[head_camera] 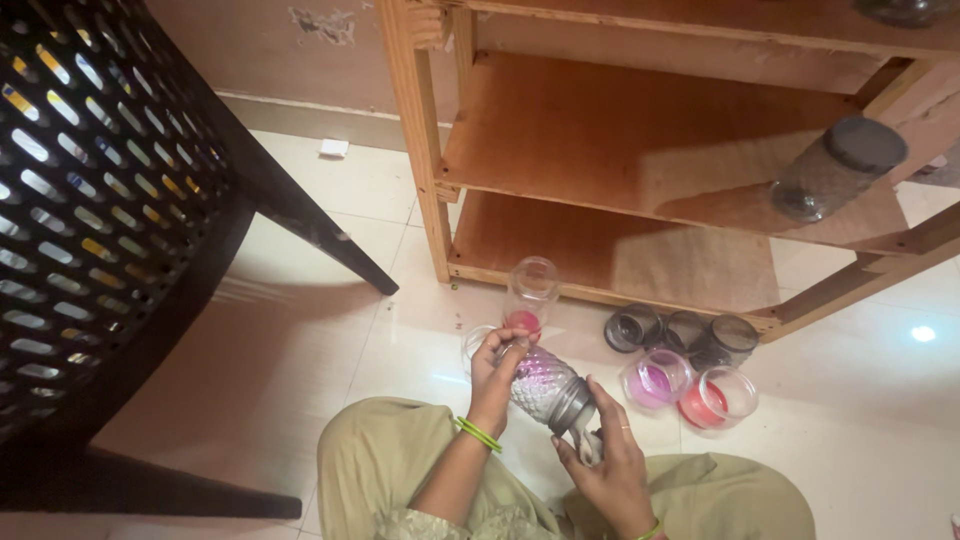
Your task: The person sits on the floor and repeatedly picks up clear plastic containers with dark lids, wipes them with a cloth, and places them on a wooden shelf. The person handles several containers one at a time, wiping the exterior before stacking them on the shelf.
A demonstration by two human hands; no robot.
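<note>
Nearest to us are our knees (400, 470) in olive cloth, at the bottom of the view, and just above them our two hands work on a glass jar (541, 384). Our left hand (497, 362), with green bangles (479, 434) on the wrist, grasps the bottom end of the jar, and our right hand (610, 462) closes its fingers around the dark lid (572, 404) at the other end. We hold the jar tilted, almost lying, above the pale tiled floor (380, 330), and it shows something purple inside. Just behind it another jar (530, 292) stands upright and open on the floor, with a little pink at its bottom; it is very near the left hand. To the right of our hands two open jars stand side by side, one with purple content (655, 380) and one with red content (716, 398), touching or nearly touching. Behind them three dark lids (682, 333) lie close together, at the foot of a wooden shelf (640, 150). On the middle board of this shelf one closed jar with a dark lid (838, 168) stands near the right post. On the left a black chair (110, 200) with a perforated seat fills much of the view, and its leg (320, 235) reaches toward the shelf. A small white object (334, 148) lies by the wall, and we cannot tell what it is.
</note>
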